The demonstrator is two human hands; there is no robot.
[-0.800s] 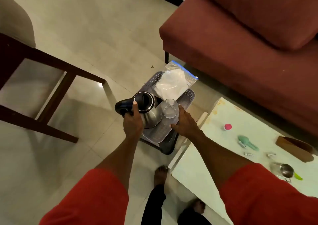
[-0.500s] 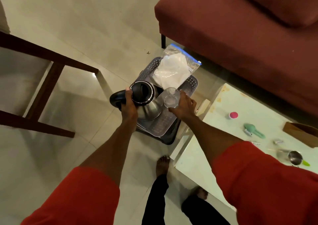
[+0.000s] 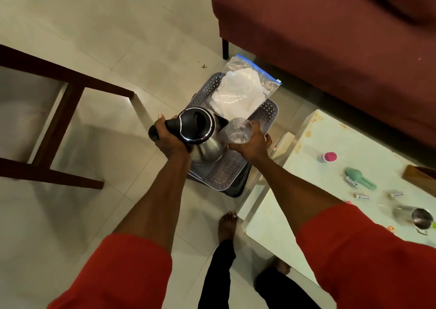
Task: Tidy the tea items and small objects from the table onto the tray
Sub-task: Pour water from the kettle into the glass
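Now kettle (image 3: pixel 200 134) spout points right twd tilted glass (image 3: pixel 238 131).

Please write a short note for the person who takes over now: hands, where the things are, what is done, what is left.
Left hand grips the kettle handle; right hand holds the clear glass; both are over the tray on the floor.
Done: the plastic bag lies on the tray.
Left on the table: pink-lidded jar, green tool, small tubes, steel cup.

No readable text: dark print on the small white tubes (image 3: pixel 361 196) too blurred.
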